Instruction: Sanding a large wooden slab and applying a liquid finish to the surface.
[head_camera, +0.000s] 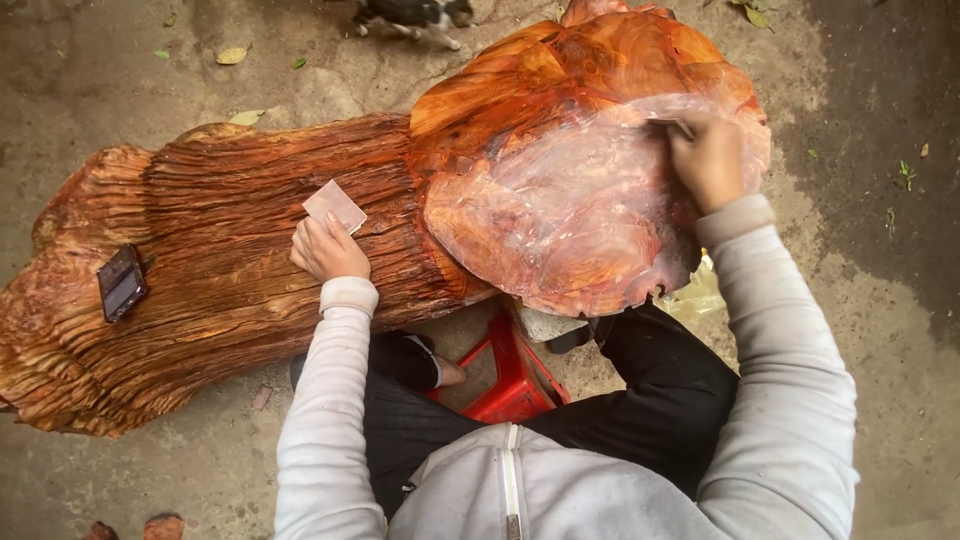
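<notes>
Right hand (708, 160) grip clenched on a small abrasive piece, pressed to the log's smooth red slab face (560, 215); sanding judged under way. Left hand (326, 250) pinches a sandpaper square (335, 206) on the ridged trunk (220, 260). Next: even strokes over remaining dull patches.

Log (220, 250) lies across frame left to centre on the ground (880, 300); slab face (570, 190) upper right. Phone (121, 282) on log, far left. Stool (510, 375) below centre.

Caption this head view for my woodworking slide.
Right hand rubs the smooth slab; left hand holds sandpaper.
</notes>
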